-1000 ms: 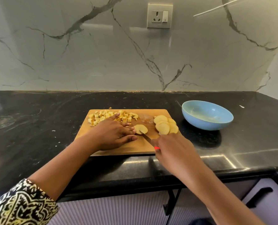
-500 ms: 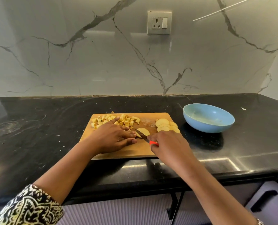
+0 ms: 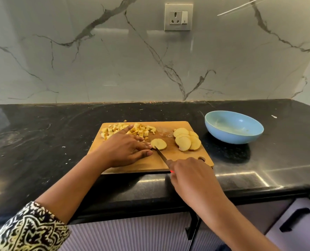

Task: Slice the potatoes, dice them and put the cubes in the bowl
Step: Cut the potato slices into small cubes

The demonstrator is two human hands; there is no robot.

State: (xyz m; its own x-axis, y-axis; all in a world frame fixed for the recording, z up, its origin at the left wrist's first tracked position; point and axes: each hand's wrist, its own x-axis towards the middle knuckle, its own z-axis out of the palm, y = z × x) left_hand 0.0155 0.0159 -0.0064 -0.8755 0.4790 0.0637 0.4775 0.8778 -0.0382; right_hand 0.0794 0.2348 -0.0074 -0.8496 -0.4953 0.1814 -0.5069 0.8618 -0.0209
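Observation:
A wooden cutting board [image 3: 183, 160] lies on the black counter. Diced potato cubes [image 3: 141, 130] are piled at its far left, and a stack of round slices [image 3: 186, 141] lies at its far right. One single slice [image 3: 159, 144] rests mid-board. My left hand [image 3: 125, 149] lies flat on the board, fingertips touching that slice's left edge. My right hand [image 3: 192, 178] grips a knife [image 3: 160, 154] with a red handle; the blade tip meets the slice's near edge. The blue bowl [image 3: 234, 136] stands to the right of the board and holds no cubes.
A marble backsplash with a wall socket [image 3: 178, 17] rises behind the counter. The counter's front edge [image 3: 150, 203] runs below my hands, with cabinet doors and a black handle [image 3: 295, 220] underneath. Small white crumbs [image 3: 273, 116] lie on the counter at right.
My right hand has drawn the knife back toward me, off the slice's middle to its near edge. My left hand stays on the board beside the slice.

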